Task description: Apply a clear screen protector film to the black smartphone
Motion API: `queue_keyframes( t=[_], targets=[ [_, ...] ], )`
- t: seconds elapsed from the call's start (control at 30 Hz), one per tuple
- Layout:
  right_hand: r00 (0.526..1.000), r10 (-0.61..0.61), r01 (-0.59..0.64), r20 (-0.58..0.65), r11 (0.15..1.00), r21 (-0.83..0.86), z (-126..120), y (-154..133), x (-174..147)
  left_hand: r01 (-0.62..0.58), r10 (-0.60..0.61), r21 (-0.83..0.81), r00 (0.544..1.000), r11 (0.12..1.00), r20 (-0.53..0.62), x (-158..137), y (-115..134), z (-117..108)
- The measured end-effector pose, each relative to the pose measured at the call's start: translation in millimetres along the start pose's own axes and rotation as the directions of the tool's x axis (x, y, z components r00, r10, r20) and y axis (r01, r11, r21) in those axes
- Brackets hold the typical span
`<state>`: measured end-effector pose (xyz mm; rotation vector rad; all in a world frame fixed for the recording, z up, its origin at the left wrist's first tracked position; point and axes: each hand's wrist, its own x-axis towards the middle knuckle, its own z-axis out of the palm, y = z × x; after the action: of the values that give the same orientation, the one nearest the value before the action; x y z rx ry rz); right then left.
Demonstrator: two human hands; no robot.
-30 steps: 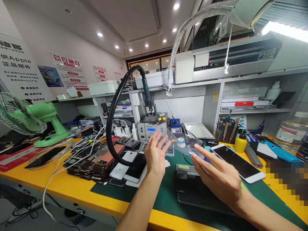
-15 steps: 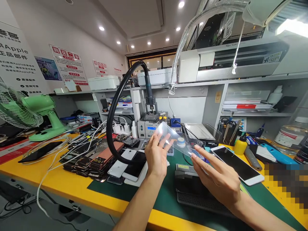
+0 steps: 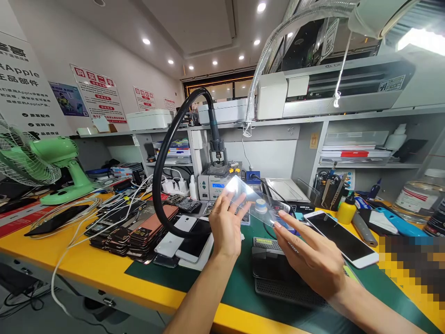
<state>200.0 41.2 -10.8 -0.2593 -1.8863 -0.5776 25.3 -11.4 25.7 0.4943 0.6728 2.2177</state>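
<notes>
A: How is the clear sheet (image 3: 247,191) finished?
B: Smooth and glossy; bright glare is thrown back by it, though plastic cannot be told from glass.

A: And the green mat (image 3: 239,285)?
B: A smooth, mostly matt face is seen, while a faint sheen is shown by the yellow surface (image 3: 156,288).

A: Is gloss found elsewhere?
B: On the black hose (image 3: 158,176), rubber-like, and on the dark, glass-like screen of the white phone (image 3: 342,239). The green fan (image 3: 74,178) is made of shiny plastic, its guard (image 3: 29,162) of thin metal wire.
</notes>
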Motion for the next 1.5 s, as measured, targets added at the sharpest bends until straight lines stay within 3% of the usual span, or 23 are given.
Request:
queue_keyframes(
  t=[0.83, 1.5],
  targets=[
    [1.0, 0.004, -0.005, 0.02, 1.0, 0.025, 3.8, -1.5, -0.8, -0.044, 0.047, -0.045, 0.996, 0.998, 0.076, -3.1, -0.8, -0.1],
    [0.998, -0.029, 0.026, 0.062, 0.998, 0.053, 6.7, 0.4, -4.5, -0.057, 0.056, 0.008, 0.989, 0.998, 0.137, -2.9, -2.3, -5.3]
  ],
)
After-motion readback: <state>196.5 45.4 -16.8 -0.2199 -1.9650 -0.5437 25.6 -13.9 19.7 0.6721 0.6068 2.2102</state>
